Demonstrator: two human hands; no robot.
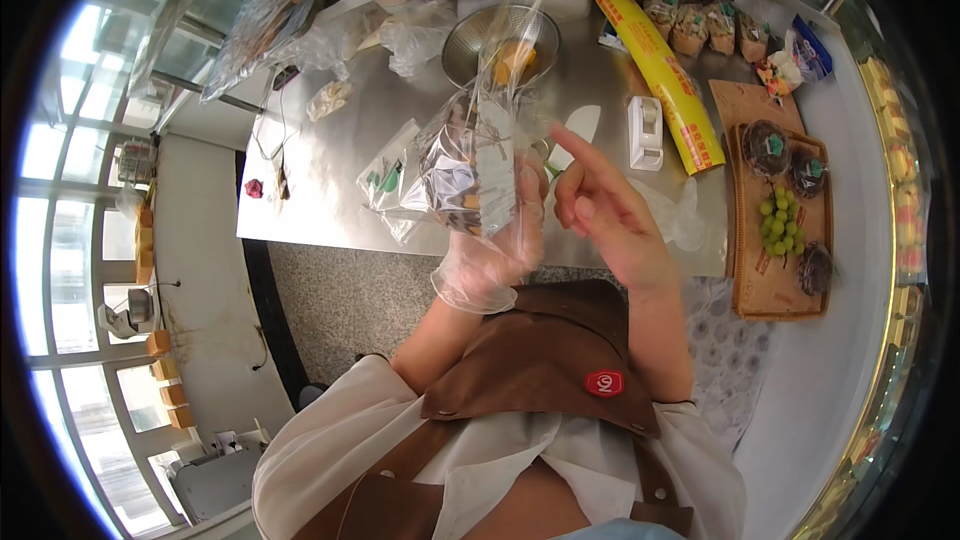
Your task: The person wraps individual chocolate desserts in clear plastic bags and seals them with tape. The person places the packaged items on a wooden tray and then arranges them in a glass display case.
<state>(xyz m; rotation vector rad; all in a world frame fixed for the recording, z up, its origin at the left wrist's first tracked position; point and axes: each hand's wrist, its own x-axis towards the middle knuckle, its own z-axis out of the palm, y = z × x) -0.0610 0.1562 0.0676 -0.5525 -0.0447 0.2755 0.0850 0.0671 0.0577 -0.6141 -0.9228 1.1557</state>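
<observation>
My left hand (517, 240), in a clear disposable glove, holds a clear plastic bag (496, 165) upright in front of me. Something dark and shiny shows inside or behind the bag's lower part; reflections hide what it is. Just right of the bag is my bare right hand (611, 214). Its index finger points up and the other fingers curl loosely, with nothing seen in them. Another clear printed bag (388, 184) lies on the steel table, left of the held one. Beyond, partly covered by the bag's top, a perforated metal bowl (459, 52) contains an orange-yellow item (514, 64).
A white tape dispenser (645, 133) and a yellow film roll (664, 82) stand to the right, near a white blade (579, 131). Farther right, a wicker tray (780, 292) bears green grapes (781, 223) and dark wrapped items. Crumpled plastic bags (412, 34) lie at the back left.
</observation>
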